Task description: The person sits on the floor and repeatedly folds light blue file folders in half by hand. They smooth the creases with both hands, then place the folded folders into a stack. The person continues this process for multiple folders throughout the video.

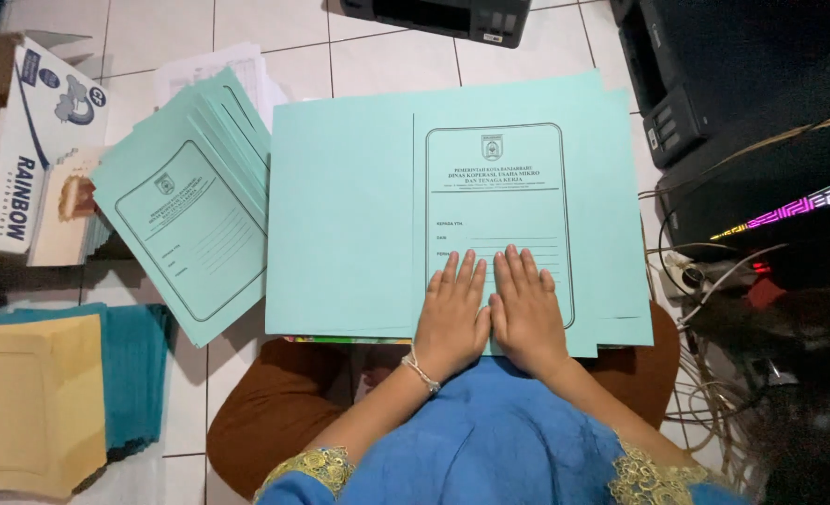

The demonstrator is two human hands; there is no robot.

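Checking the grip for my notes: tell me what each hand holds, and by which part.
Nothing is gripped. The left hand and right hand lie flat, palms down, side by side on the lower front of the open light-green folder, fingers outstretched.

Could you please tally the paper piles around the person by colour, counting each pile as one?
Light green folder piles: 2, the open pile under the left hand and right hand, and the fanned pile on the floor.
Yellow pile: 1
Dark teal pile: 1
White sheet pile: 1
Total: 5
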